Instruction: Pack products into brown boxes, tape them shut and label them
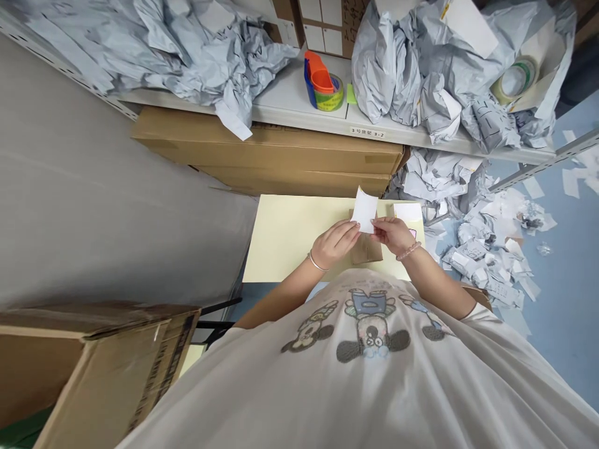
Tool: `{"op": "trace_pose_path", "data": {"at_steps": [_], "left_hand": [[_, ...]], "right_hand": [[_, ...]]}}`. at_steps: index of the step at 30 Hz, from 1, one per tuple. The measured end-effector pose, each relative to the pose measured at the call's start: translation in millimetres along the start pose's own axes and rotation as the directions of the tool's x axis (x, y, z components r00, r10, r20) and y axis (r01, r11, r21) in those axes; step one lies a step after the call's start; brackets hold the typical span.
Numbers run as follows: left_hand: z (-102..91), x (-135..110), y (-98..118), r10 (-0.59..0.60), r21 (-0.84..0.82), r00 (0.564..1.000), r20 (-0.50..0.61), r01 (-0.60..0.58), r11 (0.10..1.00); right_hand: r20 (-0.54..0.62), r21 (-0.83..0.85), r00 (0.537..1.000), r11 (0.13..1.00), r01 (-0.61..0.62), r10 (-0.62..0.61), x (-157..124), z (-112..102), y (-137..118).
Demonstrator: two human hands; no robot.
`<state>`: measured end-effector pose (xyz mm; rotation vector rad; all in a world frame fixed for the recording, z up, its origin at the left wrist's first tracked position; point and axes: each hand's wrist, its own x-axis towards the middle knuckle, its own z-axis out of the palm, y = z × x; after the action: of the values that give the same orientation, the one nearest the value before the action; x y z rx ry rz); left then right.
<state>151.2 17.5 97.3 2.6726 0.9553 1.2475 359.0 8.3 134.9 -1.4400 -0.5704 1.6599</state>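
Observation:
A small white paper label (364,211), slightly curled at its top, is held up between my two hands. My left hand (336,243) pinches its lower left edge, fingers closed. At its lower right edge, the fingertips of my right hand (392,234) are closed on it too. Beneath the label and my hands, a small brown cardboard box (366,251) lies on the pale yellow table (290,240), partly covered. Just beyond my right hand lies a stack of white labels (408,212); a pink-edged piece shows beside my wrist.
Above the table, a shelf (281,100) holds grey plastic mailing bags (187,56) and a tape roll with an orange dispenser (322,84). Long cardboard boxes (281,153) sit under it. Discarded paper (496,249) litters the floor at right. An open carton (116,374) stands lower left.

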Motion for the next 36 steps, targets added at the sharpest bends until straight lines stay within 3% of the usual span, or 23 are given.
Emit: {"op": "trace_pose_path", "data": {"at_steps": [4, 8, 10, 13, 18, 24, 28, 36], "left_hand": [[0.5, 2, -1, -0.023, 0.002, 0.999, 0.042, 0.023, 1.000], [-3.7, 5, -4, -0.152, 0.006, 0.987, 0.059, 0.152, 0.988], [-3.8, 4, -8, -0.241, -0.002, 0.970, 0.027, 0.241, 0.971], [4.0, -3, -16, -0.392, -0.031, 0.920, 0.027, 0.393, 0.919], [32.9, -26, -21, -0.520, -0.031, 0.819, 0.243, 0.542, 0.840], [55.8, -46, -12, -0.537, 0.064, 0.700, 0.470, 0.580, 0.812], [61.2, -48, -9, -0.542, 0.103, 0.673, 0.503, 0.577, 0.811], [68.2, -42, -7, -0.530, 0.141, 0.658, 0.535, 0.549, 0.824]], "right_hand": [[-0.083, -0.162, 0.973, 0.966, 0.200, -0.215, 11, -5, -4], [-0.131, -0.332, 0.915, 0.886, 0.323, -0.382, 27, -27, -14], [-0.134, -0.347, 0.927, 0.892, 0.288, -0.352, 35, -41, -12], [-0.130, -0.318, 0.975, 0.939, 0.132, -0.181, 42, -56, 7], [-0.155, -0.384, 0.988, 0.920, -0.077, 0.018, 51, -62, 53], [-0.133, -0.486, 0.990, 0.867, -0.105, 0.045, 62, -63, 73], [-0.102, -0.536, 0.994, 0.840, -0.084, 0.035, 63, -63, 75], [-0.117, -0.563, 0.992, 0.820, -0.101, 0.042, 63, -61, 71]]}}
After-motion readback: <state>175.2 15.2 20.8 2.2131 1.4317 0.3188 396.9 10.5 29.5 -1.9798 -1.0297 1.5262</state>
